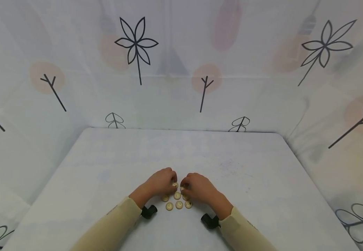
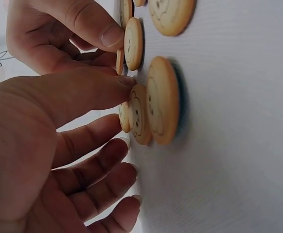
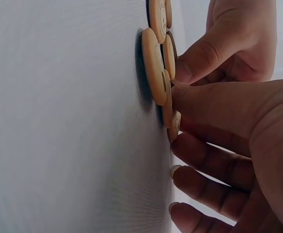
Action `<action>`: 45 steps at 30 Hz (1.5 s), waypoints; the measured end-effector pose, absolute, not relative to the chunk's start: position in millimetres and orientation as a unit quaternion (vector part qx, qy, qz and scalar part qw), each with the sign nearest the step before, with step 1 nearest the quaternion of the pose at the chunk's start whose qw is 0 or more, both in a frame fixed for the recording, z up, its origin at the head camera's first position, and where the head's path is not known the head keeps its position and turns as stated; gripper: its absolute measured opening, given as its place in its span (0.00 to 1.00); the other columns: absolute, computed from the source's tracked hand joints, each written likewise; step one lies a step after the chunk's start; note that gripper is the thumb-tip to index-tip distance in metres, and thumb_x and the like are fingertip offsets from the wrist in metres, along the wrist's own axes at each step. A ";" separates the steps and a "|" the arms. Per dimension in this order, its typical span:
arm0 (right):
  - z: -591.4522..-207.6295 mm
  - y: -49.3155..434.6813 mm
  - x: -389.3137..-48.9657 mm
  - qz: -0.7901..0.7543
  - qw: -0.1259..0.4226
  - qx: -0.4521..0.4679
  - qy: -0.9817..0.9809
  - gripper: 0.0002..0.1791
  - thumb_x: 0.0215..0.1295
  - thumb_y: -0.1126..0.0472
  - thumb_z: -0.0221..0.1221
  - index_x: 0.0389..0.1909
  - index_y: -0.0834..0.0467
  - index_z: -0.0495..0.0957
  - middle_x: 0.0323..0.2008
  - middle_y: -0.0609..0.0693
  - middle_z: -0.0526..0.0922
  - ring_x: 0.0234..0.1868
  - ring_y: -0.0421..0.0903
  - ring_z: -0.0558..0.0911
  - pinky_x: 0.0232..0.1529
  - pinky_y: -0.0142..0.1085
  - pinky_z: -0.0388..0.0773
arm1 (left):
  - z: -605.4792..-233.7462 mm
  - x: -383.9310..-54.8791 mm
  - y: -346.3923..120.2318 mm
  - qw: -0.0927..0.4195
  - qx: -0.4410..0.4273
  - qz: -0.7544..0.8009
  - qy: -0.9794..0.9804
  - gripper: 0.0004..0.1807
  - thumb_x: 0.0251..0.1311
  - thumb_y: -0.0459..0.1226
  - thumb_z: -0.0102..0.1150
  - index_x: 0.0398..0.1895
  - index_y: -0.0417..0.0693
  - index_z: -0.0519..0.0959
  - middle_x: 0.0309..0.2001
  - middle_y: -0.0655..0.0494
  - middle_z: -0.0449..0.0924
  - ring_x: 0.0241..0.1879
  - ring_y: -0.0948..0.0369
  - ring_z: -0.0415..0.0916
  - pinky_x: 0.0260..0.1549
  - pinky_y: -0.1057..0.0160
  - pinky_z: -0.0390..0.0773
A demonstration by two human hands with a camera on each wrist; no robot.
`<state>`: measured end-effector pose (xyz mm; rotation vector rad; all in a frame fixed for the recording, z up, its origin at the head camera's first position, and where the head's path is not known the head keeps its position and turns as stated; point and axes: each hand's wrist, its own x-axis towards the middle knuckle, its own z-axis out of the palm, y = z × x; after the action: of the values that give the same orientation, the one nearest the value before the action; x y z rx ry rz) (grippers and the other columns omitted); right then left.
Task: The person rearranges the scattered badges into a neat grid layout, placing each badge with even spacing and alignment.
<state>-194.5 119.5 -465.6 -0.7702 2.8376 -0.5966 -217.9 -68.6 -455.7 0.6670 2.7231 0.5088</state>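
Small round wooden discs with dark line drawings lie in a close group on the white table. My left hand point(image 1: 161, 182) pinches a wooden disc point(image 1: 175, 184) at the group's far left, thumb and index finger at its edge. Beside it, my right hand point(image 1: 198, 187) pinches another wooden disc point(image 1: 182, 188) between thumb and index finger. Nearer to me are a middle disc point(image 1: 177, 196), a left disc point(image 1: 165, 198) and a right disc partly hidden by my right hand. The nearest row has a left disc point(image 1: 169, 206), a middle disc point(image 1: 179, 205) and a right disc point(image 1: 188, 204).
The white table point(image 1: 112, 153) spreads around the group, with faint marks to the right. A pale curtain point(image 1: 168, 101) with printed plants stands behind and at both sides. Black wrist cameras sit under my left wrist point(image 1: 149, 211) and right wrist point(image 1: 210, 221).
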 end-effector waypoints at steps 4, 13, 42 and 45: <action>-466.9 119.6 -194.7 -0.210 0.070 -0.255 0.941 0.09 0.58 0.55 0.66 0.39 0.52 0.85 0.34 0.42 0.81 0.35 0.38 0.76 0.39 0.36 0.75 | -455.8 -216.0 -69.5 0.138 0.228 0.187 0.945 0.09 0.56 0.42 0.64 0.37 0.50 0.79 0.36 0.59 0.75 0.33 0.63 0.70 0.37 0.61 0.74; -465.9 118.5 -192.2 -0.224 0.072 -0.247 0.940 0.09 0.59 0.55 0.66 0.39 0.53 0.85 0.34 0.42 0.81 0.36 0.39 0.77 0.39 0.37 0.76 | -457.7 -213.7 -69.3 0.128 0.214 0.211 0.945 0.09 0.59 0.40 0.61 0.41 0.48 0.80 0.38 0.58 0.79 0.36 0.62 0.73 0.42 0.59 0.76; -469.6 117.6 -192.1 -0.203 0.066 -0.231 0.949 0.09 0.58 0.53 0.66 0.38 0.51 0.84 0.33 0.41 0.80 0.35 0.38 0.76 0.38 0.36 0.75 | -460.8 -233.8 -89.5 0.083 0.165 0.201 0.962 0.12 0.59 0.41 0.63 0.44 0.48 0.81 0.42 0.56 0.80 0.45 0.58 0.78 0.50 0.55 0.77; -470.0 117.7 -192.6 -0.204 0.067 -0.232 0.949 0.09 0.58 0.53 0.66 0.38 0.52 0.84 0.33 0.41 0.80 0.34 0.37 0.76 0.38 0.35 0.75 | -460.0 -236.4 -92.0 0.083 0.161 0.201 0.963 0.12 0.59 0.41 0.64 0.44 0.48 0.81 0.43 0.56 0.80 0.46 0.57 0.78 0.51 0.54 0.77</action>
<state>-192.6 117.7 -470.0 -0.6993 2.8603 -0.6141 -236.4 -92.0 -460.0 0.4799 2.8734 0.6009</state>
